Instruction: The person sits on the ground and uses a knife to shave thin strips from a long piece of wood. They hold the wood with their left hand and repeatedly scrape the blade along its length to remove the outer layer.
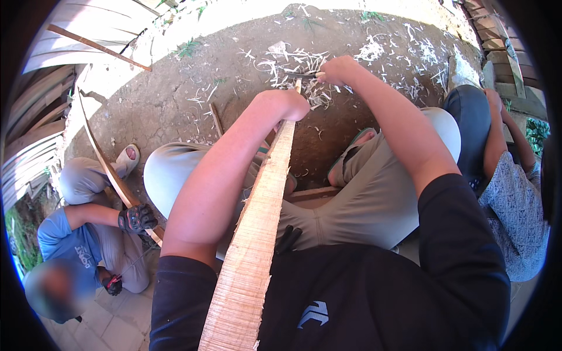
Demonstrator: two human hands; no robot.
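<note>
A long, pale wooden plank (pixel 256 231) with rough-sawn faces and ragged edges runs from beside my chest out between my knees. My left hand (pixel 287 105) is closed around it near the far end. Just beyond, my right hand (pixel 338 71) grips the light handle of a knife (pixel 301 75). Its dark blade lies crosswise at the plank's far tip; whether it is cutting in cannot be made out. Curled wood shavings (pixel 319 96) lie on the ground beneath and around the tip.
More shavings (pixel 424 55) are scattered over the dirt ground (pixel 246 55). At left, a gloved person (pixel 88 219) holds another long wooden strip (pixel 114 175). Another person (pixel 512 199) sits close at right. A thin stick (pixel 216 120) lies near my left knee.
</note>
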